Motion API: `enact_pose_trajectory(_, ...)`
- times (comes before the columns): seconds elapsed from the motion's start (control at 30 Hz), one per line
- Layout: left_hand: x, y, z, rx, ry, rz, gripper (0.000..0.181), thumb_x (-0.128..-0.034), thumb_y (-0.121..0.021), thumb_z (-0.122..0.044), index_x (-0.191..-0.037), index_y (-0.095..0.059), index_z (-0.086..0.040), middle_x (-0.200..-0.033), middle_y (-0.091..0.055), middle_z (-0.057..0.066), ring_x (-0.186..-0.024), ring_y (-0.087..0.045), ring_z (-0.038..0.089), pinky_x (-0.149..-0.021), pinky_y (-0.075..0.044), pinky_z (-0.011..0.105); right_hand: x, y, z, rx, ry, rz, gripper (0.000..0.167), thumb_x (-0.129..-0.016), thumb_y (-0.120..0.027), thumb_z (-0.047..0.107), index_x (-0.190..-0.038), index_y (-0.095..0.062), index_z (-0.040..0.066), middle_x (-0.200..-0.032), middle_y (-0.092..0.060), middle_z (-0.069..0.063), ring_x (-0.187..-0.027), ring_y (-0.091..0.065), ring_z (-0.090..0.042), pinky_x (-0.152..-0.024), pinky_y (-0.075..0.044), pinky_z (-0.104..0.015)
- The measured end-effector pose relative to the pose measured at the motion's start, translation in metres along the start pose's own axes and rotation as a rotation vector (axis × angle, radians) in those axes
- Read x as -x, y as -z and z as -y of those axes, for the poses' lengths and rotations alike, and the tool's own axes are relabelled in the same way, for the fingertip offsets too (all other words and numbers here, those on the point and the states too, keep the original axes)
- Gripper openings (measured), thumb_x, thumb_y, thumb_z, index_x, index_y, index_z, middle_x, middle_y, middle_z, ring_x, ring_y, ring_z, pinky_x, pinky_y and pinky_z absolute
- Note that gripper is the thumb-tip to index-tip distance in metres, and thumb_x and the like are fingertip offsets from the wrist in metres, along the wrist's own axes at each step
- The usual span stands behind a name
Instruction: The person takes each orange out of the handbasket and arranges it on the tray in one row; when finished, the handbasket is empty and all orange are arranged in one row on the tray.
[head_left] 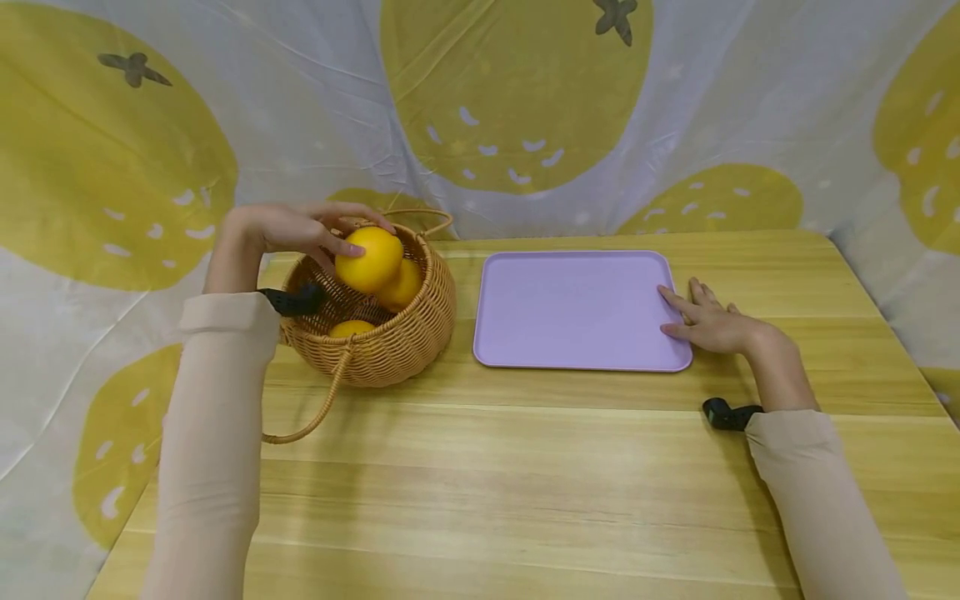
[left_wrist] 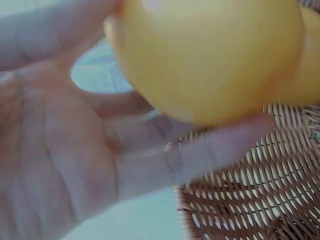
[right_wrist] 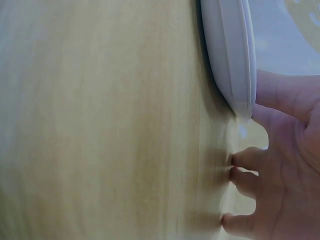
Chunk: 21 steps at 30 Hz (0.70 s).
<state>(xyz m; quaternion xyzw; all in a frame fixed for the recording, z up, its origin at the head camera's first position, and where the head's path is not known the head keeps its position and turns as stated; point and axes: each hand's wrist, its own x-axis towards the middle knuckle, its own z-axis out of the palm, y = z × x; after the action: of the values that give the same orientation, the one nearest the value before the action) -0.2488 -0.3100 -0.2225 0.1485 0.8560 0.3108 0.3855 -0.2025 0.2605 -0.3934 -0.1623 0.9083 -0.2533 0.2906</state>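
Observation:
My left hand is over the wicker basket and grips a smooth, round yellow-orange fruit between thumb and fingers. Close up in the left wrist view, the fruit fills the space above the fingers, and the basket's weave shows below it. Two more such fruits lie inside: one fruit just under the held one, another fruit near the front wall. Over at the right, my right hand has its fingers spread, with thumb and index on the rim of the lilac tray. Its other fingertips touch the table.
The basket's front handle hangs down onto the tabletop, and its rear handle leans toward the back. Behind the table hangs a white cloth printed with big yellow fruits. The tray lies flat near the table's back edge.

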Motion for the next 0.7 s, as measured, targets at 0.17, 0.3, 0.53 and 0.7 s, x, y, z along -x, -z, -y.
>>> enact_pose_trajectory(0.17, 0.002, 0.001, -0.009, 0.023, -0.1, -0.065, 0.051, -0.1074, -0.056, -0.019, -0.156, -0.04, -0.022, -0.142, -0.051, 0.014, -0.111, -0.067, 0.026, -0.091, -0.061, 0.042, -0.001, 0.001, 0.0, 0.005, 0.002, 0.001, 0.078, -0.111, -0.043, 0.041, -0.166, 0.0, 0.006, -0.162, 0.027, -0.037, -0.151, 0.025, -0.055, -0.115, 0.013, -0.078)
enact_pose_trajectory(0.3, -0.002, -0.001, -0.019, 0.018, -0.183, -0.107, 0.049, -0.1078, -0.055, -0.018, -0.155, -0.041, -0.021, -0.139, -0.054, 0.012, -0.109, -0.067, 0.029, -0.09, -0.061, 0.044, -0.001, 0.001, 0.0, 0.005, 0.001, -0.003, 0.078, -0.111, -0.043, 0.041, -0.166, 0.0, 0.006, -0.162, 0.027, -0.037, -0.151, 0.025, -0.054, -0.115, 0.013, -0.078)
enact_pose_trajectory(0.53, -0.02, -0.007, -0.048, -0.016, -0.236, -0.157, 0.05, -0.1057, -0.059, -0.023, -0.153, -0.044, -0.03, -0.144, -0.054, 0.007, -0.113, -0.065, 0.028, -0.089, -0.06, 0.037, 0.001, 0.0, -0.001, 0.012, -0.005, -0.008, 0.078, -0.111, -0.043, 0.041, -0.166, 0.0, 0.005, -0.162, 0.026, -0.038, -0.151, 0.024, -0.055, -0.114, 0.012, -0.078)
enact_pose_trajectory(0.7, -0.038, -0.013, -0.074, -0.018, -0.298, -0.166, 0.05, -0.1046, -0.061, -0.02, -0.152, -0.047, -0.028, -0.138, -0.057, 0.009, -0.117, -0.062, 0.028, -0.091, -0.059, 0.037, 0.001, 0.0, 0.0, 0.013, -0.008, -0.015, 0.077, -0.111, -0.043, 0.04, -0.166, -0.002, 0.005, -0.162, 0.025, -0.038, -0.151, 0.023, -0.055, -0.114, 0.012, -0.078)
